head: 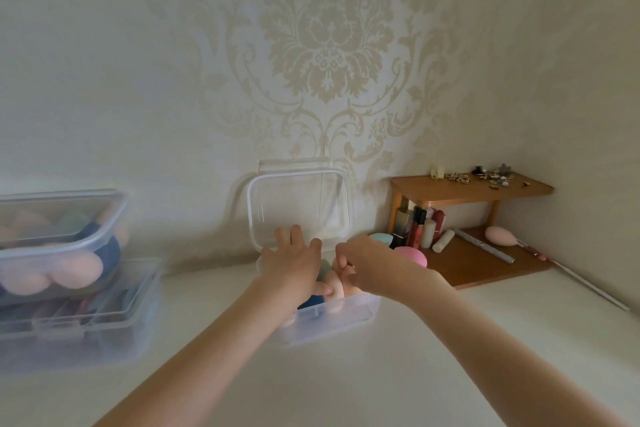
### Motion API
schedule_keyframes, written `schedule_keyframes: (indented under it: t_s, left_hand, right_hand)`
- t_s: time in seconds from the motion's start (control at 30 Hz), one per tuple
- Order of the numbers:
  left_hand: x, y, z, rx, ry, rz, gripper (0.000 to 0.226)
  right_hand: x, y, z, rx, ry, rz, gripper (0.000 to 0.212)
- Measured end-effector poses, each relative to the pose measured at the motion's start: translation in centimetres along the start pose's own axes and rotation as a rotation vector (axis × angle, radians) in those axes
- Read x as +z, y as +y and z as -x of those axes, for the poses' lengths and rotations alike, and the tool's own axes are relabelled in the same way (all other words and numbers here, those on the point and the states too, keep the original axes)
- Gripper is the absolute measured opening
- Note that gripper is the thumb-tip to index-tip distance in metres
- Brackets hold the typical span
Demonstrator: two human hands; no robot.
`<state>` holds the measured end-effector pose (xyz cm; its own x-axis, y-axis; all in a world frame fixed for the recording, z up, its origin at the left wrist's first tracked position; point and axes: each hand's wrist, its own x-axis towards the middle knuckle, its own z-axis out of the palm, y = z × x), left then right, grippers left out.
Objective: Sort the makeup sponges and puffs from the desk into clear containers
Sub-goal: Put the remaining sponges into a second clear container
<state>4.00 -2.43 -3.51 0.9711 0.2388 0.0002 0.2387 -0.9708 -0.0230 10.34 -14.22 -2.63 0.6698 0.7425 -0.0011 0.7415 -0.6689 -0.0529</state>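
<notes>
Right grip (367,263) hiding peach sponge (337,288).

Two bare forearms in view, no sleeves visible up to the bottom frame edge. Left hand (292,265) and right hand (372,262): no gloves, no rings, no watch or bracelet at either wrist. Nails short where visible, no polish that I can make out. No markings.

A small wooden shelf unit (471,188) stands in the corner against damask wallpaper (329,45), with trinkets (485,177) scattered on its top, cosmetic bottles and tubes (424,227) clustered beneath, and a silver pen-like stick (485,246) lying on its base.
</notes>
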Motion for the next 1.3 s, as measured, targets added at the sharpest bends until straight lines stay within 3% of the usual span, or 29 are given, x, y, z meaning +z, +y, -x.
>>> schedule_keyframes:
  t_s: [0.2, 0.37, 0.53, 0.67, 0.77, 0.83, 0.9, 0.97, 1.03, 1.17, 1.3]
  left_hand:
    - [0.3, 0.1, -0.1, -0.004, 0.013, -0.027, 0.065]
    - [0.5, 0.2, -0.3, -0.013, 0.015, -0.019, 0.064]
    - [0.6, 0.4, -0.5, -0.023, 0.026, 0.009, 0.06]
    - [0.7, 0.6, -0.8, -0.019, 0.047, 0.01, 0.06]
    - [0.9, 0.8, -1.1, -0.023, 0.07, -0.013, 0.062]
    - [1.1, 1.0, -1.3, -0.022, 0.081, -0.034, 0.064]
    - [1.1, 1.1, -1.4, -0.011, 0.066, -0.034, 0.071]
    - [1.0, 0.8, -1.2, 0.001, 0.043, 0.015, 0.076]
    - [0.8, -0.1, -1.1, 0.045, 0.055, 0.13, 0.069]
    - [0.2, -2.6, -0.4, 0.155, 0.03, 0.337, 0.059]
    - [-0.3, -4.6, 0.3, 0.122, 0.007, 0.292, 0.037]
  right_hand:
    - [-1.0, 0.5, 0.3, -0.032, -0.014, 0.033, 0.021]
    - [-2.5, 5.1, 0.4, 0.219, 0.331, -0.054, 0.024]
    - [2.1, 7.8, 1.0, 0.314, 0.102, 0.254, 0.028]
    - [1.5, 8.0, 1.5, 0.337, 0.349, -0.086, 0.02]
    - [-1.1, 6.8, 1.7, 0.336, 0.432, -0.469, 0.033]
    - [-2.9, 5.0, 2.2, 0.26, 0.287, -1.045, 0.037]
    - [-3.5, 3.1, 2.5, 0.126, -0.045, -1.465, 0.033]
    - [-2.7, 1.6, 2.1, 0.072, -0.315, -1.526, 0.033]
    - [-1.6, 1.0, 1.0, 0.102, -0.429, -1.553, 0.031]
    - [-1.1, 0.6, -0.5, 0.132, -0.495, -1.475, 0.026]
    - [-0.7, -0.3, -1.0, 0.133, -0.456, -1.31, 0.026]
